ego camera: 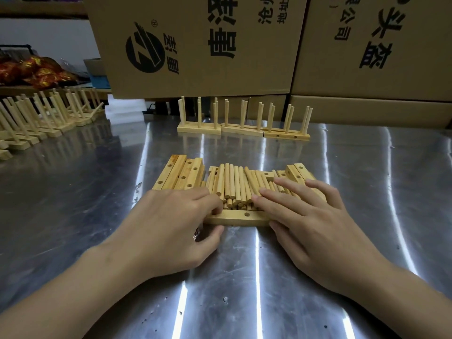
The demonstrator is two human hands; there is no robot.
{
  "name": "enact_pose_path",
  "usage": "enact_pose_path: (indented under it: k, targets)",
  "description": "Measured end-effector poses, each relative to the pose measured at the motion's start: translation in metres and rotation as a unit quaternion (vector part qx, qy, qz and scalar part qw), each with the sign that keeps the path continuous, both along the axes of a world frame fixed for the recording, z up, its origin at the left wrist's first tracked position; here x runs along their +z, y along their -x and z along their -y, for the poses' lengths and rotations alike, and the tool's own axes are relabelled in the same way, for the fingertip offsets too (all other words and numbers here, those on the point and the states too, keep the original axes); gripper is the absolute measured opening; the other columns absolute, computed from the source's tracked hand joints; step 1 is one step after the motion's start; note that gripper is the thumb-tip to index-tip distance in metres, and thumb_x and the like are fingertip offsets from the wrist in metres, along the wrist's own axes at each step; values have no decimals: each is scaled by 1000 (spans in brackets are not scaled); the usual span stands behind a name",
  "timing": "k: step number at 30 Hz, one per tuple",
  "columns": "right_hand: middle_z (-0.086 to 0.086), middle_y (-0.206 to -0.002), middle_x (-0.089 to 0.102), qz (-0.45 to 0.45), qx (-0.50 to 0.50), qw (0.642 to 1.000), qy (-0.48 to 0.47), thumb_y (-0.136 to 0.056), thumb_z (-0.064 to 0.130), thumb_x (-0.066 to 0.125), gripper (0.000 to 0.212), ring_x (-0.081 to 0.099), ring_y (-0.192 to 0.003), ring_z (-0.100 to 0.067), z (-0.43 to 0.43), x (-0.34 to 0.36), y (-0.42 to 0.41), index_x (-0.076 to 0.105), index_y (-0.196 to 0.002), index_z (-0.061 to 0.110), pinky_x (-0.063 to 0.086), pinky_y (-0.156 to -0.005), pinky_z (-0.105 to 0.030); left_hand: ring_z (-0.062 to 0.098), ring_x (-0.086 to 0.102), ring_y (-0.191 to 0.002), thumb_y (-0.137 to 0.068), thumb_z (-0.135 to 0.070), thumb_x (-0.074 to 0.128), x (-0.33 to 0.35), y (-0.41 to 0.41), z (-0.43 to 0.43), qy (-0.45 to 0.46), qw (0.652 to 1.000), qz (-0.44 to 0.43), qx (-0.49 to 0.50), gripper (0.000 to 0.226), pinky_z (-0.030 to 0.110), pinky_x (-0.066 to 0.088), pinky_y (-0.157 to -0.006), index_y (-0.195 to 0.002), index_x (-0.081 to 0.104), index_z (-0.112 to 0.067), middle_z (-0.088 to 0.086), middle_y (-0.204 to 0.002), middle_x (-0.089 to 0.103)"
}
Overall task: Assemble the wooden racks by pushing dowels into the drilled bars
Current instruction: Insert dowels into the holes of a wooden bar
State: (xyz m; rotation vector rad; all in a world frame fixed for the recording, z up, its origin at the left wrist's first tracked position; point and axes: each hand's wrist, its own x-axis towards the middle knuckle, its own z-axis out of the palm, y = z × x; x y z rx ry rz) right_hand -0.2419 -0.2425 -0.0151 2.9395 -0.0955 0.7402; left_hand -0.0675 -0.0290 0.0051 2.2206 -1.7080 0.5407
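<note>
At the centre of the frame, a bar (236, 219) is being held flat and crosswise on the table (73, 192), just in front of a heap of dowels (232, 184). Its left end is being pinched by the left hand (171, 223), with the fingers curled over the top and the thumb against the near face. The right hand (308, 216) is being laid nearly flat, with its fingers straight and spread over the dowels and its thumb by the bar's right end; nothing is being gripped by it.

The step in hand is judged to be the start of a new rack: the bar is being steadied while a dowel is being sought. For the next move, one dowel is to be singled out, stood on end and pressed into a hole, with the bar stopped from sliding on the smooth metal.

**Counts**
- Bar in hand: one.
- Spare bars (181, 176) at centre left: about five.
- More bars (299, 173) at centre right: at least two.
- Dowels: some two dozen or more, overlapping, so not exactly countable.
- Finished racks (242, 130) at upper centre: three, end to end.
- Further row (41, 118) at the left edge: at least six, partly cut off.
- Boxes (195, 45) behind: at least two.
</note>
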Motion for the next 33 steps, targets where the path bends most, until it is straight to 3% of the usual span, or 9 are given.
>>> enact_pose_path:
  k: [7, 11, 15, 17, 20, 24, 27, 30, 33]
  targets:
    - [10, -113, 76, 185, 2, 982, -28, -95, 16, 78, 19, 69, -116, -17, 5, -1, 3, 78, -113, 22, 40, -98, -34, 4, 60, -82, -98, -64, 46, 5, 8, 2, -43, 997, -30, 51, 41, 18, 37, -58, -129, 63, -45, -26, -88, 56]
    - [15, -96, 72, 262, 5, 958, -115, -93, 22, 75, 5, 65, -94, -9, 7, 2, 8, 74, -98, 21, 39, -89, -28, 3, 52, -82, -96, -59, 52, 7, 8, 1, -54, 996, -58, 44, 26, 23, 45, -65, -116, 59, -44, -26, -89, 46]
    - [27, -100, 64, 307, 30, 932, -192, -94, 29, 74, 10, 56, -97, 11, 3, 3, 12, 68, -101, 26, 41, -81, -30, -2, 50, -95, -88, -61, 56, 7, 9, -2, -19, 996, -81, 8, 21, 14, 37, -63, -103, 59, -46, -27, -98, 50]
    - [28, -101, 65, 319, 37, 923, -211, -95, 33, 70, 10, 56, -98, 13, 1, 4, 12, 65, -103, 29, 41, -82, -24, -5, 55, -100, -87, -58, 62, 6, 8, 0, 31, 987, -161, -8, 17, 12, 41, -70, -99, 61, -47, -27, -103, 58]
    - [25, -105, 66, 326, 50, 914, -235, -95, 32, 70, 15, 58, -100, 10, -1, 4, 13, 64, -108, 29, 40, -85, -11, -4, 68, -91, -90, -41, 81, 7, 6, 3, 126, 923, -363, -33, 13, 15, 50, -75, -100, 73, -41, -19, -102, 73]
    - [21, -109, 68, 327, 78, 906, -258, -95, 27, 72, 23, 64, -101, -3, -6, 6, 14, 65, -117, 30, 44, -89, -11, 24, 77, -107, -84, -26, 84, 9, 12, 10, 234, 744, -621, -85, 33, 31, 63, -82, -116, 77, -25, 7, -113, 80]
    - [24, -108, 68, 330, 86, 900, -270, -95, 22, 75, 25, 65, -97, -10, -11, 7, 16, 66, -116, 32, 46, -87, -14, 32, 76, -113, -89, -18, 83, 6, 17, 15, 256, 637, -719, -113, 47, 33, 64, -85, -133, 68, -12, 18, -120, 78]
    - [24, -107, 67, 332, 93, 893, -289, -97, 25, 74, 23, 65, -95, -13, -13, 6, 19, 66, -116, 36, 46, -86, -16, 31, 75, -116, -93, -16, 72, 5, 22, 17, 251, 603, -748, -116, 45, 31, 64, -86, -136, 66, -9, 19, -121, 77]
    - [27, -106, 65, 333, 97, 893, -286, -98, 28, 72, 23, 65, -94, -13, -15, 7, 20, 64, -117, 39, 45, -87, -16, 28, 76, -113, -93, -17, 71, 4, 24, 18, 253, 597, -751, -122, 42, 28, 63, -83, -135, 70, -10, 19, -119, 78]
